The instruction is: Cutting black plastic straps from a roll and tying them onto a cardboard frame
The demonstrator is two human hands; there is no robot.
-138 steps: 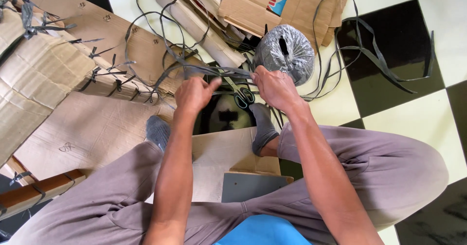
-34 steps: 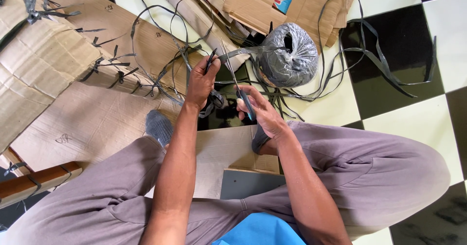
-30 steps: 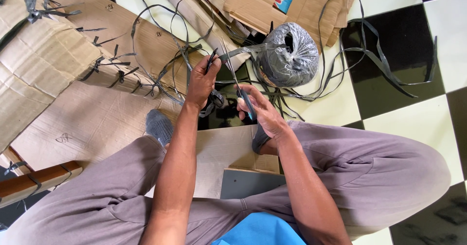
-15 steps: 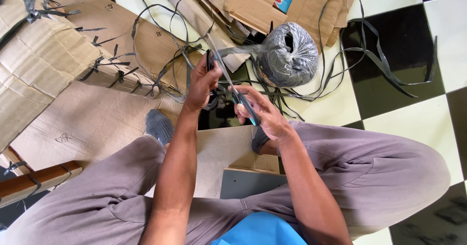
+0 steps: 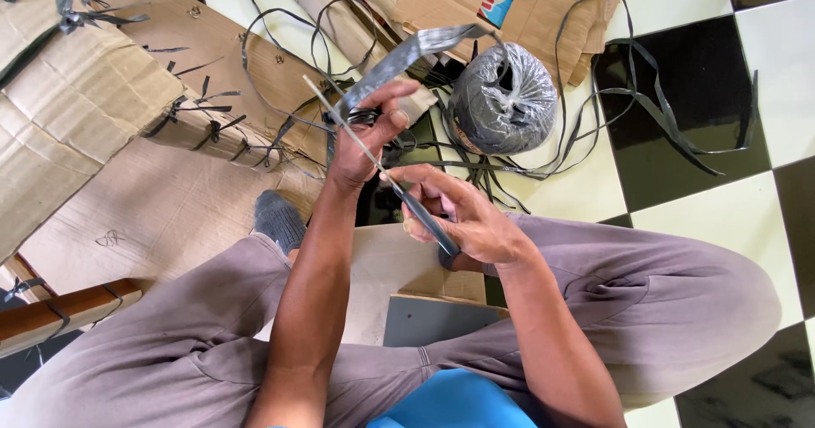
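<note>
1. Fingers (image 5: 386, 109) of the left hand (image 5: 361, 143) are pressed together, pinching a flat grey plastic strap (image 5: 407, 54) that arcs far and right from them.
2. Right hand (image 5: 463, 216) fingers curl tight round the dark handle of a long thin metal awl (image 5: 382, 173); its axis slants from near right to far left, the shaft crossing the left hand.
3. Just beyond, on the checkered floor (image 5: 679, 139), sits a rounded, plastic-wrapped grey spool of strap (image 5: 501, 97).
4. Brown corrugated cardboard sheets (image 5: 127, 139), rough and tied with strap knots, lie left.
</note>
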